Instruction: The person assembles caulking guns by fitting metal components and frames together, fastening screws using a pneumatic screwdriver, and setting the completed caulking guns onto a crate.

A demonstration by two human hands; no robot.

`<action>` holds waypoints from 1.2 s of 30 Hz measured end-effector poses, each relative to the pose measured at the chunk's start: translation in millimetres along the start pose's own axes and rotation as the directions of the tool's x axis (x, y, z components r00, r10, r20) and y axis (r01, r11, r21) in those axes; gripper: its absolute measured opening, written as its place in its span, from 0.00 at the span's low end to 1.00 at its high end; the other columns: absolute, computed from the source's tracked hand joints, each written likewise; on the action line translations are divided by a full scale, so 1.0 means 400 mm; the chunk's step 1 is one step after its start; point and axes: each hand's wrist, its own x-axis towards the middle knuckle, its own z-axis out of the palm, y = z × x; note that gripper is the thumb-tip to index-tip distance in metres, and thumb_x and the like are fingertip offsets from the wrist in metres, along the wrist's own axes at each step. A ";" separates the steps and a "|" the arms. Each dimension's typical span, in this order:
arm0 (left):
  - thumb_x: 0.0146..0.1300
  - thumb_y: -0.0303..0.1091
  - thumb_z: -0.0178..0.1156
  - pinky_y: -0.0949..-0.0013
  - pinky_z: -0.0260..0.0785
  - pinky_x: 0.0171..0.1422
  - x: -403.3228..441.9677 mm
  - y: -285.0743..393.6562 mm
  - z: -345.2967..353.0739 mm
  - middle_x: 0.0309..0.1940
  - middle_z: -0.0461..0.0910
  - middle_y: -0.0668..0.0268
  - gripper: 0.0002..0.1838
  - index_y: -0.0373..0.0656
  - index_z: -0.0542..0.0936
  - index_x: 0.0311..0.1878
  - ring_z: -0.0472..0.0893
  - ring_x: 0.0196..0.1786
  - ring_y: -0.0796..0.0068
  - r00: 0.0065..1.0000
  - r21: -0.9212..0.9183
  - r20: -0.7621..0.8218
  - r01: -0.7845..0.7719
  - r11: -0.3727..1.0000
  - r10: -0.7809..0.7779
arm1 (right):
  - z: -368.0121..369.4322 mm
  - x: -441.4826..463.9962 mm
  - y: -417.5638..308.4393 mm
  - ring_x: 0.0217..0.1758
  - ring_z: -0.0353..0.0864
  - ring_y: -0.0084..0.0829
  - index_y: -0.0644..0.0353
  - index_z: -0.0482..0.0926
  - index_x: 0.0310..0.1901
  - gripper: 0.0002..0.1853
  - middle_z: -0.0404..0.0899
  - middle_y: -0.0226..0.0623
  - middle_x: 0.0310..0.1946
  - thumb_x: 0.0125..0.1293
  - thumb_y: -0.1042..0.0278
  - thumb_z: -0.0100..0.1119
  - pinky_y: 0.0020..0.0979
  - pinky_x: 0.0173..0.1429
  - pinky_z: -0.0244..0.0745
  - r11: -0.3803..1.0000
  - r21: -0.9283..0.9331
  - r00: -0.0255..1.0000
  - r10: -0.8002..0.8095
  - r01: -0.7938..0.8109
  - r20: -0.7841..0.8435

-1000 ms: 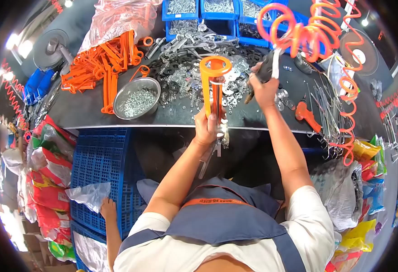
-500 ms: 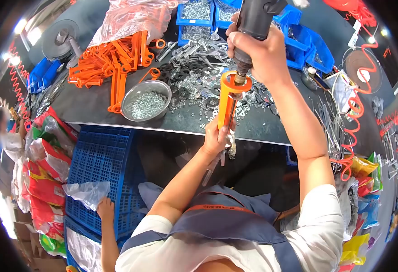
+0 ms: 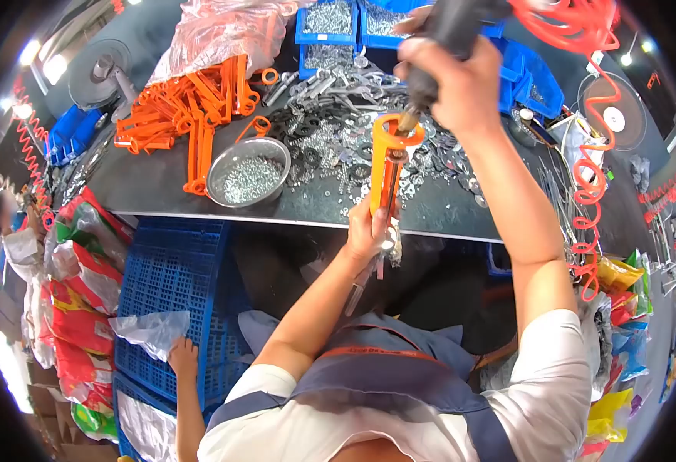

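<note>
Orange frame [image 3: 378,171], one in hand, stands near-upright at the table's [image 3: 153,185] front edge, its lower part hidden by the left hand [image 3: 367,231] gripping it. The right hand [image 3: 465,85] clasps one black tool [image 3: 457,27], cut off above, leaning further right than half a second ago. One steel bowl [image 3: 245,148] sits left; loose parts [image 3: 330,138] defy counting.

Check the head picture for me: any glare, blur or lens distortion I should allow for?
Head view: strong fisheye bending, with dark corners; head view: bright lights glare at upper left; head view: the black power tool in the right hand looks soft, possibly motion blur, while the orange part in the left hand reads more clearly.
</note>
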 end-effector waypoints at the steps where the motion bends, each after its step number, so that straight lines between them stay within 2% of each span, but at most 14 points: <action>1: 0.71 0.56 0.36 0.73 0.70 0.32 0.000 0.004 0.004 0.24 0.78 0.64 0.31 0.34 0.75 0.40 0.78 0.26 0.76 1.000 -0.005 -0.010 0.026 1.000 -0.026 | -0.031 0.020 0.008 0.27 0.79 0.27 0.64 0.76 0.41 0.12 0.79 0.37 0.32 0.54 0.77 0.61 0.26 0.31 0.75 0.997 0.077 0.994 -0.014 0.023 -0.105; 3: 0.71 0.49 0.46 0.74 0.70 0.32 -0.002 0.000 -0.006 0.25 0.78 0.65 0.23 0.34 0.76 0.41 0.78 0.26 0.79 0.998 -0.108 0.019 0.067 0.992 -0.066 | -0.098 0.048 0.011 0.26 0.79 0.27 0.64 0.75 0.43 0.13 0.79 0.38 0.32 0.55 0.76 0.61 0.25 0.31 0.74 0.962 0.174 0.940 -0.151 0.211 -0.305; 7: 0.66 0.37 0.58 0.73 0.72 0.30 0.005 -0.002 0.009 0.24 0.80 0.65 0.12 0.37 0.76 0.41 0.80 0.25 0.77 0.997 0.127 -0.041 0.065 0.990 -0.060 | -0.329 -0.033 0.157 0.28 0.81 0.34 0.65 0.76 0.34 0.11 0.79 0.39 0.27 0.49 0.72 0.66 0.34 0.34 0.78 0.929 -0.202 0.900 0.218 -0.310 -0.378; 9: 0.64 0.25 0.58 0.78 0.70 0.33 0.003 0.002 0.010 0.26 0.79 0.68 0.05 0.35 0.76 0.42 0.77 0.27 0.84 0.962 -0.013 -0.020 0.274 0.962 -0.274 | -0.479 -0.144 0.339 0.26 0.79 0.47 0.68 0.77 0.32 0.18 0.79 0.43 0.25 0.44 0.62 0.68 0.39 0.38 0.78 0.539 -0.759 0.928 0.150 -0.366 -0.341; 15: 0.66 0.29 0.57 0.74 0.71 0.30 -0.022 0.112 -0.073 0.28 0.79 0.65 0.06 0.36 0.75 0.40 0.78 0.27 0.80 0.881 -0.476 -0.007 0.414 0.776 -0.474 | -0.572 -0.398 0.394 0.64 0.64 0.55 0.71 0.77 0.42 0.28 0.67 0.61 0.58 0.50 0.51 0.66 0.48 0.65 0.63 -0.275 -0.773 0.726 0.267 -0.572 -0.633; 17: 0.68 0.32 0.53 0.68 0.71 0.31 -0.020 0.149 -0.125 0.29 0.77 0.62 0.08 0.36 0.73 0.41 0.77 0.25 0.73 0.877 -0.560 -0.275 0.187 0.807 -0.394 | -0.527 -0.463 0.379 0.67 0.61 0.55 0.71 0.72 0.53 0.31 0.66 0.60 0.60 0.58 0.50 0.60 0.49 0.69 0.57 -0.344 -0.890 0.954 -0.122 -0.298 -0.273; 20: 0.69 0.37 0.49 0.68 0.67 0.40 -0.016 0.114 -0.205 0.31 0.72 0.64 0.13 0.35 0.72 0.46 0.71 0.31 0.76 0.843 -0.790 -0.337 -0.012 0.612 -0.419 | -0.236 -0.495 0.218 0.70 0.59 0.53 0.70 0.64 0.63 0.35 0.62 0.58 0.65 0.63 0.49 0.56 0.47 0.72 0.52 0.645 -0.752 0.979 0.029 0.136 0.202; 22: 0.68 0.38 0.51 0.68 0.64 0.42 -0.015 0.111 -0.195 0.32 0.70 0.66 0.12 0.38 0.70 0.45 0.68 0.33 0.76 0.795 -0.816 -0.382 -0.051 0.576 -0.471 | -0.065 -0.554 0.229 0.70 0.59 0.55 0.71 0.65 0.62 0.32 0.62 0.58 0.65 0.64 0.53 0.53 0.46 0.71 0.54 0.822 -0.486 0.914 -0.098 0.298 0.395; 24: 0.68 0.38 0.52 0.69 0.65 0.42 -0.033 0.117 -0.162 0.32 0.70 0.66 0.13 0.37 0.70 0.47 0.69 0.33 0.76 0.786 -0.861 -0.372 -0.093 0.499 -0.495 | 0.062 -0.585 0.262 0.66 0.66 0.52 0.72 0.64 0.63 0.31 0.64 0.56 0.64 0.64 0.56 0.52 0.44 0.70 0.57 0.988 -0.087 0.975 -0.107 0.126 0.194; 27: 0.67 0.35 0.53 0.67 0.68 0.42 -0.049 0.147 -0.214 0.32 0.72 0.64 0.14 0.35 0.69 0.49 0.72 0.33 0.74 0.758 -0.803 -0.454 -0.121 0.584 -0.468 | 0.208 -0.617 0.203 0.60 0.73 0.40 0.71 0.62 0.61 0.27 0.72 0.50 0.56 0.70 0.56 0.45 0.38 0.63 0.69 0.490 0.717 0.728 0.685 -0.496 0.036; 29: 0.68 0.33 0.52 0.64 0.70 0.40 -0.083 0.153 -0.273 0.32 0.75 0.60 0.13 0.34 0.70 0.49 0.75 0.32 0.71 0.792 -0.624 -0.476 0.001 0.781 -0.381 | 0.236 -0.674 0.264 0.53 0.76 0.33 0.67 0.63 0.61 0.22 0.73 0.43 0.52 0.71 0.61 0.44 0.34 0.56 0.75 0.123 0.828 0.641 0.699 -0.546 0.318; 31: 0.66 0.32 0.54 0.66 0.71 0.41 -0.125 0.172 -0.353 0.33 0.76 0.59 0.14 0.33 0.71 0.51 0.77 0.33 0.71 0.849 -0.502 -0.392 0.126 0.856 -0.355 | 0.207 -0.686 0.271 0.55 0.75 0.32 0.66 0.64 0.61 0.21 0.73 0.41 0.53 0.70 0.65 0.49 0.32 0.58 0.73 0.293 0.241 0.370 0.838 -0.925 0.402; 33: 0.65 0.29 0.57 0.69 0.72 0.44 -0.167 0.181 -0.491 0.37 0.78 0.60 0.16 0.34 0.71 0.53 0.78 0.36 0.72 0.848 -0.116 -0.333 0.398 0.910 -0.413 | 0.179 -0.723 0.287 0.63 0.70 0.32 0.66 0.68 0.58 0.19 0.71 0.42 0.57 0.66 0.77 0.53 0.30 0.63 0.68 0.635 0.221 0.666 0.645 -0.740 0.375; 36: 0.57 0.21 0.59 0.70 0.73 0.47 -0.203 0.203 -0.701 0.39 0.80 0.62 0.19 0.39 0.73 0.53 0.81 0.41 0.70 0.976 0.821 -0.152 0.213 0.530 -0.157 | 0.110 -0.774 0.304 0.55 0.75 0.26 0.69 0.70 0.54 0.15 0.76 0.39 0.49 0.66 0.79 0.52 0.26 0.58 0.69 0.571 0.133 0.567 0.707 -0.810 0.423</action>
